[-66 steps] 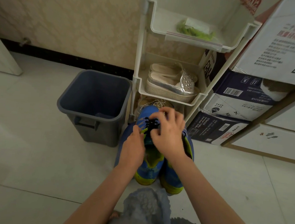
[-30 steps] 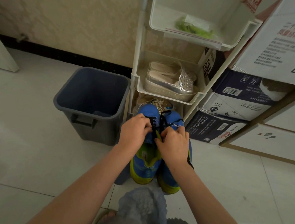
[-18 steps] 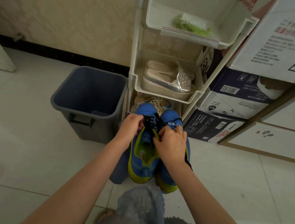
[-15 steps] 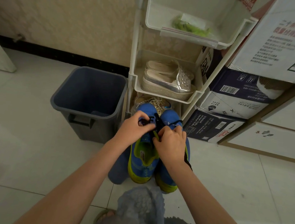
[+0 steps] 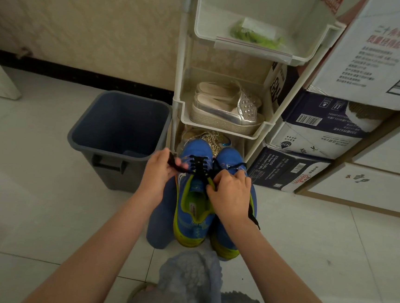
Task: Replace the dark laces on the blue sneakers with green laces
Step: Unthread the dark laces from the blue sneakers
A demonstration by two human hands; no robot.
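Two blue sneakers with yellow-green trim stand side by side on the floor, the left sneaker (image 5: 192,213) nearer the bin and the right sneaker (image 5: 232,159) partly under my arm. A dark lace (image 5: 198,167) crosses the left sneaker's eyelets. My left hand (image 5: 158,172) pinches a loose end of that lace, pulled out to the left. My right hand (image 5: 229,193) grips the lace at the tongue. A dark lace end (image 5: 252,215) hangs below my right wrist. The green laces (image 5: 255,36) lie in a clear bag on the rack's top shelf.
A grey bin (image 5: 121,130) stands left of the sneakers. The white rack (image 5: 181,101) behind them holds silver shoes (image 5: 224,110). Stacked cardboard boxes (image 5: 322,128) fill the right side. The floor is pale tile.
My left hand has drawn the dark lace end out to the left, away from the left sneaker's eyelets. My right hand stays at the tongue.
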